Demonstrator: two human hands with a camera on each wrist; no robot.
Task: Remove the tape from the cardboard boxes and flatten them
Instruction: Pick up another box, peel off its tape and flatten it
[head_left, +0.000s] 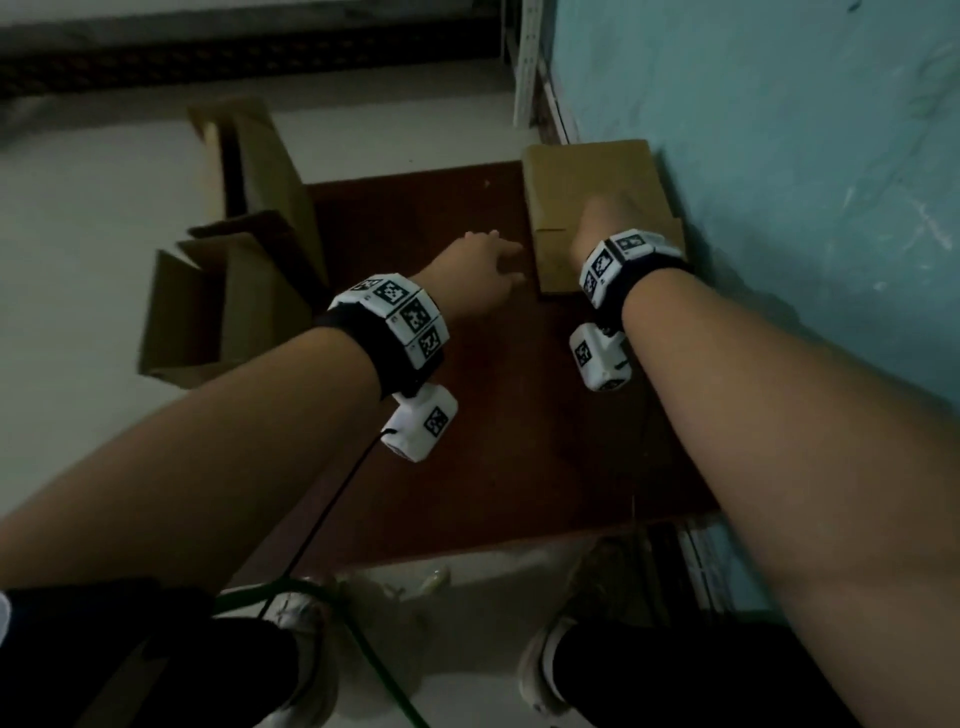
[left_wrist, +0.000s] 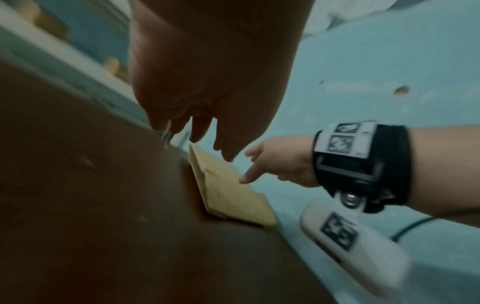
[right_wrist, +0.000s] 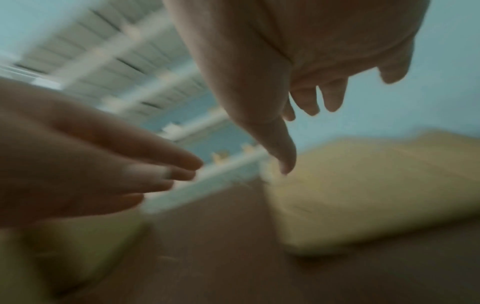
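A stack of flattened cardboard (head_left: 587, 176) lies at the far right corner of the brown table (head_left: 467, 441), against the teal wall. My right hand (head_left: 605, 208) is spread above it with fingers straight, and its thumb (left_wrist: 246, 176) points down at the sheet (left_wrist: 228, 195); whether it touches is unclear. My left hand (head_left: 496, 257) reaches toward the sheet's left edge with fingers extended and holds nothing. Two opened cardboard boxes stand left of the table, a tall one (head_left: 260, 166) behind and a nearer one (head_left: 208, 312). The right wrist view is blurred and shows both hands empty over the flat cardboard (right_wrist: 363, 195).
The teal wall (head_left: 779, 182) closes the right side. A white metal rack post (head_left: 525, 62) stands behind the table. My shoes (head_left: 540, 670) and a green hose (head_left: 363, 649) are on the pale floor by the table's near edge.
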